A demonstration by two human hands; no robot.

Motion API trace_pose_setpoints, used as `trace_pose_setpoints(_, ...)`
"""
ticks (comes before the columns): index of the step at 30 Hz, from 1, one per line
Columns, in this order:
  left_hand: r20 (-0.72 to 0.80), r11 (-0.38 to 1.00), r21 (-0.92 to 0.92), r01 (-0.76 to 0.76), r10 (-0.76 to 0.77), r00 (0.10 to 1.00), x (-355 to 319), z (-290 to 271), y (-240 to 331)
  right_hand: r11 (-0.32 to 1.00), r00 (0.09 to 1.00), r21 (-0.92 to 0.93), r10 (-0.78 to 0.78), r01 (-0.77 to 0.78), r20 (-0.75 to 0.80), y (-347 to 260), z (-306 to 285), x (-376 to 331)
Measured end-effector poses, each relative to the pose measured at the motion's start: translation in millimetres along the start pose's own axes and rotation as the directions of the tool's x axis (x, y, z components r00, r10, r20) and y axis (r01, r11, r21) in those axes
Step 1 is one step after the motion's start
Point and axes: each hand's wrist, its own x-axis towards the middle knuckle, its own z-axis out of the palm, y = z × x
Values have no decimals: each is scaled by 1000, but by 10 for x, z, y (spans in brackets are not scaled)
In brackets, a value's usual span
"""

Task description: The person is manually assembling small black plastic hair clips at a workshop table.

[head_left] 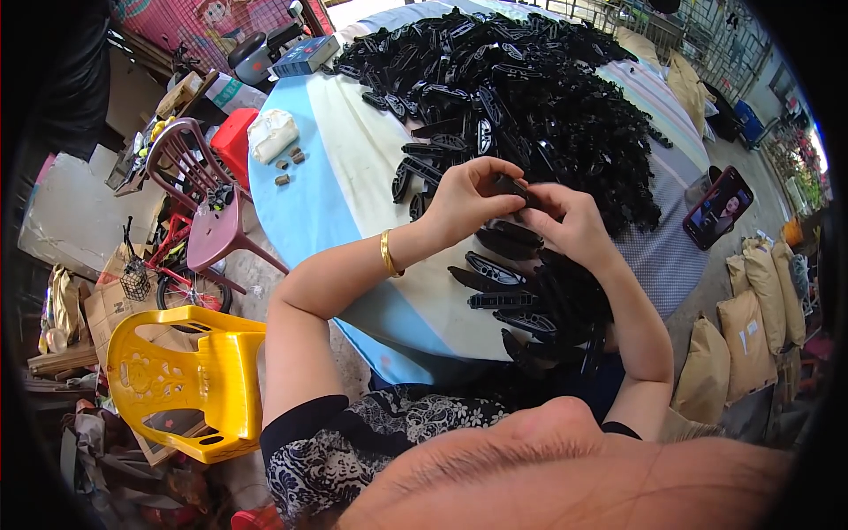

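Note:
Above the near part of the table, my left hand (473, 199) pinches a small dark plastic part (512, 187) between thumb and fingers. My right hand (570, 221) meets it from the other side, its fingertips closed on the same part. A gold bangle (389, 253) circles my left wrist. Beyond both hands spreads a big heap of black plastic parts (495, 79), long curved pieces mixed with small ones. Closer to me, below my hands, lies a smaller group of long black plastic parts (499, 271). My fingers hide much of the held part.
A striped cloth (300, 208) covers the table. At its left lie a white bundle (272, 134), several brownish bits and a blue box (306, 56). A phone (718, 208) leans at the right edge. Yellow (212, 389) and pink chairs (212, 238) stand left; stuffed sacks (746, 327) right.

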Motion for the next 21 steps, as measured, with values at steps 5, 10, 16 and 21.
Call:
trace_pose_setpoints(5,71,985,154,-77,66,995,-33,8,70,982,972,146,83,-117,221,3,-55,0)
trace_pose_setpoints(10,296,717,672,-186,-31,955,-58,-34,9,978,837,157,33,-141,546,222,-299,72)
trace_pose_setpoints(16,508,596,676,-434,49,860,-229,40,145,879,783,168,293,-447,549,140,-198,88)
trace_pose_setpoints(21,447,794,600,-96,-233,864,-88,-64,261,961,918,-183,-128,208,375,297,75,71)
